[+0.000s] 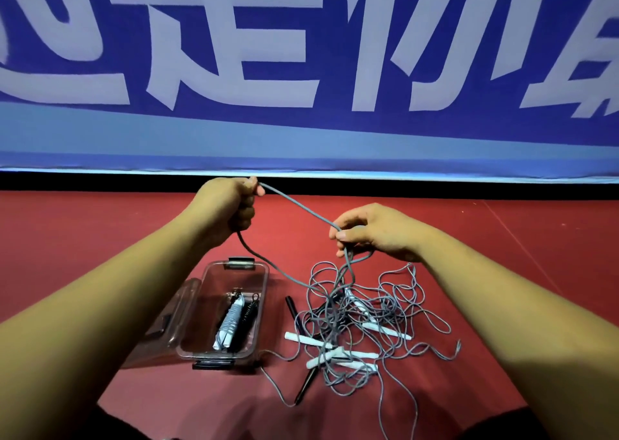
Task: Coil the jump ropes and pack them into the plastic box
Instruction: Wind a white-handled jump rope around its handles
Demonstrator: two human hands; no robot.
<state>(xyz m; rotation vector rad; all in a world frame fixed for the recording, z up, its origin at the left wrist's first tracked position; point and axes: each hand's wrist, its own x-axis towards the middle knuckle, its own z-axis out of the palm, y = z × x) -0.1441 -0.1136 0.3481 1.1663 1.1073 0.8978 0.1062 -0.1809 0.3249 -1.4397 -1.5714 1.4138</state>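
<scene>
Perhaps two coiled ropes [234, 319] sit in your plastic box [265, 305]. Your left hand [227, 208] and right hand [371, 231] both grip one cord [298, 206] above the tangle [361, 325] on the floor [100, 238].

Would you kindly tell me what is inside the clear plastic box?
Two wound bundles lie side by side: a white-handled rope and a black rope. Whatever lies beneath them is hidden.

You face blue banner [301, 128], large white characters [274, 37]. Under you, plain red floor [100, 238]. All cords [301, 209] grey. White handles [303, 339], black handles [291, 307]. Clear box [264, 292], black latches [241, 262]; inside, white-grey bundle [229, 322], black bundle [246, 319].
</scene>
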